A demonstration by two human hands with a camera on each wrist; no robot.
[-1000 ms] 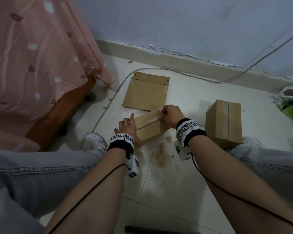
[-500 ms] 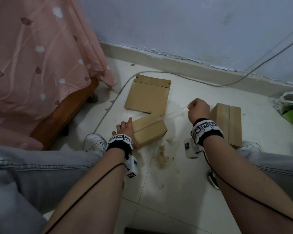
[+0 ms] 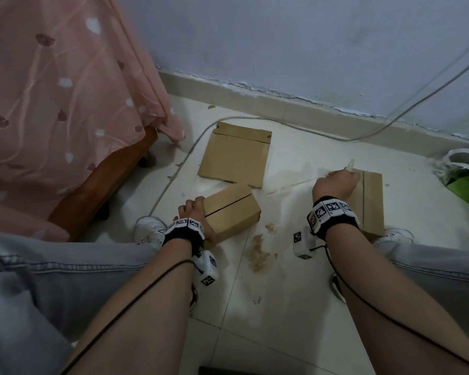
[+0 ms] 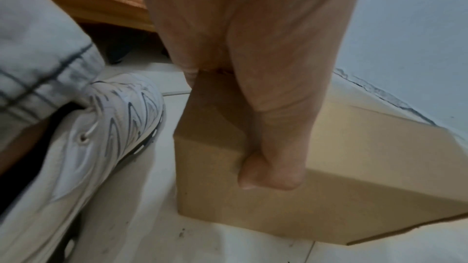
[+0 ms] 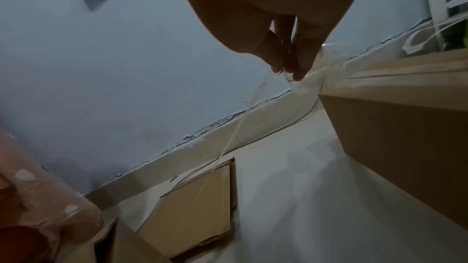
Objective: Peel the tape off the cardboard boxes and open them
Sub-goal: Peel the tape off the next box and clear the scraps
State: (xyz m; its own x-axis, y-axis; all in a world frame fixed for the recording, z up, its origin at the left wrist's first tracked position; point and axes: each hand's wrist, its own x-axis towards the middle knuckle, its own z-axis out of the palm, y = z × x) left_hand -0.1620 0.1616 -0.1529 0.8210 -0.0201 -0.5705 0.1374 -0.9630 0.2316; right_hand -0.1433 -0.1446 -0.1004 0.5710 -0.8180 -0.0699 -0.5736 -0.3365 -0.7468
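Observation:
A small cardboard box (image 3: 232, 211) (image 4: 329, 177) lies on the tile floor between my feet, its top seam bare. My left hand (image 3: 194, 212) (image 4: 268, 147) grips its near left corner, thumb down the side. My right hand (image 3: 336, 182) (image 5: 288, 63) pinches a clear strip of tape (image 3: 290, 185) (image 5: 230, 139) that stretches back toward the small box. That hand hovers over the left edge of a second, taller box (image 3: 371, 201) (image 5: 405, 131).
A flattened cardboard piece (image 3: 236, 154) (image 5: 197, 207) lies behind the small box. A bed with a pink cover (image 3: 52, 104) stands left, a green bag (image 3: 466, 180) at the right. A white cable (image 3: 282, 123) runs along the wall. Brown scraps (image 3: 259, 253) litter the floor.
My right hand has pulled the tape off the small box, moving right and away until it reached the taller box. The left hand has stayed on the small box.

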